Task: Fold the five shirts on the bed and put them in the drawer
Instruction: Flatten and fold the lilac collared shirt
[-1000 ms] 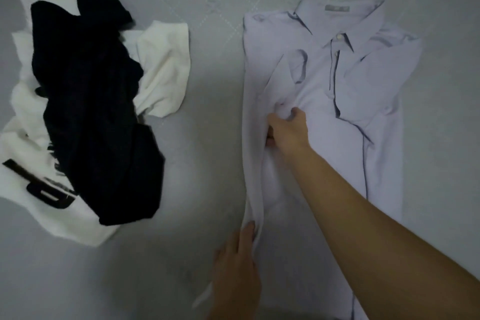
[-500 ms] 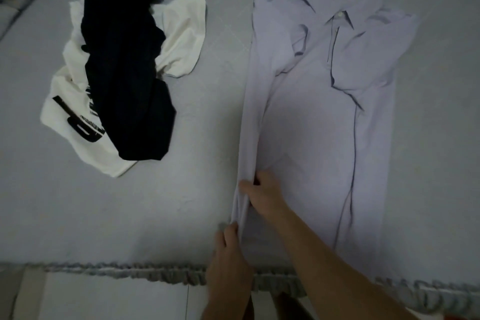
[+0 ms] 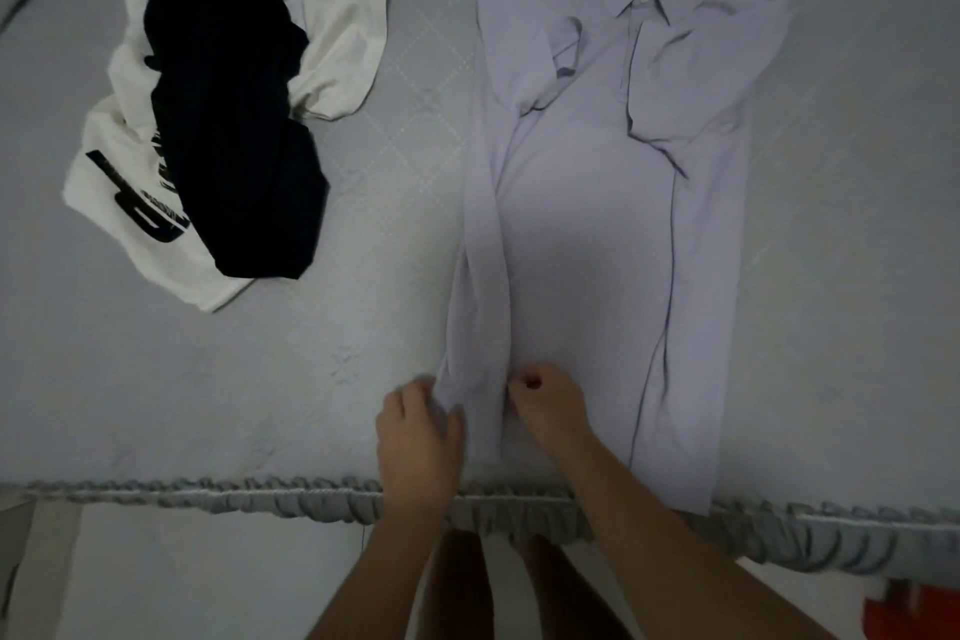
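A pale lilac collared shirt (image 3: 597, 203) lies flat on the grey bed (image 3: 260, 379), collar away from me, both sleeves and its right side folded inward. Along its left side runs a long narrow fold down to the hem. My left hand (image 3: 418, 437) holds the outer edge of that fold near the hem, fingers on the cloth. My right hand (image 3: 548, 405) pinches the fold's inner edge just beside it, fingers curled. At the upper left a black shirt (image 3: 234, 120) lies crumpled on top of a white shirt with black print (image 3: 140, 203).
The bed's ruffled grey edge (image 3: 260, 499) runs across the view right below my hands. Pale floor (image 3: 182, 582) shows beneath it, and something red (image 3: 909, 613) sits at the bottom right corner. My legs stand against the bed edge.
My right hand slid down the shirt's left fold from chest height to the hem, beside my left hand. My view pulled back, so the bed edge and floor now show.
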Motion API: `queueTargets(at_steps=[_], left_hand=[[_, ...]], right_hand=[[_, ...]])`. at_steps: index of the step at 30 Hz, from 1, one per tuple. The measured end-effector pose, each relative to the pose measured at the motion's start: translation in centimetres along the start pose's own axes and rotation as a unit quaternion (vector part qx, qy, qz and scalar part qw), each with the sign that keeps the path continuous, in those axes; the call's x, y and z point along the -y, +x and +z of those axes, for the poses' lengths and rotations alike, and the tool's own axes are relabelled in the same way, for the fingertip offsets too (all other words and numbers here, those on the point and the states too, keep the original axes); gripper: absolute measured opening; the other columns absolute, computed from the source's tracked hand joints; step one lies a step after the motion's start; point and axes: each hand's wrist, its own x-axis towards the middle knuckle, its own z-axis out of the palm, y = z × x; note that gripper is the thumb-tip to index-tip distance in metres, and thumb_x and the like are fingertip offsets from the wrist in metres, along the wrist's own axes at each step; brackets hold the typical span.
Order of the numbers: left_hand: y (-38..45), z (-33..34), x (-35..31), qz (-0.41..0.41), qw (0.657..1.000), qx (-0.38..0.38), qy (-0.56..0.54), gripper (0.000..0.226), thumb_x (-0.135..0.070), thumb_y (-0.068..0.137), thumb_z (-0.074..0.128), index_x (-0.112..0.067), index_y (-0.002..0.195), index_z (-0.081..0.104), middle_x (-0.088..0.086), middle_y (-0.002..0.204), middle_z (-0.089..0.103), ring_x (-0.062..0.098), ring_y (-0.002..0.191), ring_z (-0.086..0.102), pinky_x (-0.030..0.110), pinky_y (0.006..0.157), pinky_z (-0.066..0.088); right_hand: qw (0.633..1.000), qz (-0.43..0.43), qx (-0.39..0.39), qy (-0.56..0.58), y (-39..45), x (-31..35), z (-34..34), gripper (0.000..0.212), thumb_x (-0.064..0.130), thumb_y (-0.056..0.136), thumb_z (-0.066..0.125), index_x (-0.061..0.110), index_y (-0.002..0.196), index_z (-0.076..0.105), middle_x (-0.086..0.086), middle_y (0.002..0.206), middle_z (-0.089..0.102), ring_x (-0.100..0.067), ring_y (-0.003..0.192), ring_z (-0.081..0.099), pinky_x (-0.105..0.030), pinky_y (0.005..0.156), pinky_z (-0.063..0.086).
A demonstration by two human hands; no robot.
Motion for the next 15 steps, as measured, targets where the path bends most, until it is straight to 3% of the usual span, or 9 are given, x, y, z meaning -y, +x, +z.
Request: queueTargets(at_steps=[2, 4, 6, 9, 12, 15], left_hand=[[1.1, 0.1, 0.1, -0.042, 0.998, 0.032, -0.018, 0.047, -0.031, 0.089, 0.070, -0.016, 0.129, 0.052, 0.003, 0.117, 0.057, 0.024, 0.107, 0.055, 0.037, 0.090, 0.049], [1.9, 0.3, 0.4, -0.075, 0.994, 0.074, -0.031, 0.031, -0.030, 0.091, 0.068, -0.016, 0.115, 0.054, -0.002, 0.097, 0.061, 0.021, 0.090, 0.060, 0.032, 0.079, 0.050], [2.2, 0.6, 0.9, -0.074, 0.993, 0.096, -0.014, 0.014, -0.026, 0.093, 0.065, -0.015, 0.092, 0.056, -0.006, 0.074, 0.056, 0.016, 0.069, 0.057, 0.024, 0.059, 0.043], [2.1, 0.8, 1.8, -0.068, 0.991, 0.113, 0.008, 0.020, -0.024, 0.093, 0.065, -0.016, 0.079, 0.055, -0.007, 0.067, 0.053, 0.006, 0.059, 0.048, 0.017, 0.048, 0.030], [1.8, 0.6, 2.6, -0.061, 0.988, 0.141, 0.028, 0.015, -0.021, 0.091, 0.069, -0.013, 0.082, 0.059, -0.002, 0.071, 0.058, 0.014, 0.065, 0.053, 0.023, 0.053, 0.033], [1.3, 0.4, 3.1, -0.077, 0.982, 0.169, 0.037, 0.019, -0.019, 0.088, 0.071, -0.015, 0.076, 0.057, -0.001, 0.069, 0.057, 0.015, 0.065, 0.052, 0.021, 0.052, 0.033]], right_hand=[[0.999, 0.007, -0.020, 0.024, -0.8, -1.4, -0.9, 0.013, 0.022, 0.095, 0.054, 0.018, 0.085, 0.062, -0.002, 0.083, 0.066, -0.010, 0.067, 0.056, -0.020, 0.056, 0.042], [0.997, 0.001, -0.075, 0.019, -1.3, -2.9, -2.6, 0.014, 0.023, 0.095, 0.055, 0.030, 0.083, 0.058, 0.005, 0.089, 0.065, -0.005, 0.072, 0.057, -0.018, 0.061, 0.042], [0.982, -0.003, -0.173, -0.074, -1.6, -4.8, -4.7, 0.008, 0.025, 0.090, 0.061, 0.032, 0.094, 0.062, 0.009, 0.104, 0.061, -0.012, 0.088, 0.058, -0.028, 0.081, 0.043], [0.943, 0.075, -0.303, -0.119, -2.0, -8.2, -7.8, 0.045, 0.026, 0.080, 0.074, 0.025, 0.121, 0.056, -0.005, 0.126, 0.049, -0.031, 0.117, 0.048, -0.046, 0.103, 0.034], [0.949, 0.116, -0.292, -0.041, -2.0, -11.9, -10.6, 0.061, 0.026, 0.077, 0.080, 0.011, 0.128, 0.051, -0.018, 0.126, 0.051, -0.040, 0.113, 0.050, -0.052, 0.098, 0.044], [0.967, 0.108, -0.223, 0.064, -2.2, -14.2, -12.0, 0.046, 0.033, 0.085, 0.075, 0.012, 0.120, 0.053, -0.009, 0.103, 0.060, -0.030, 0.094, 0.059, -0.040, 0.082, 0.048]])
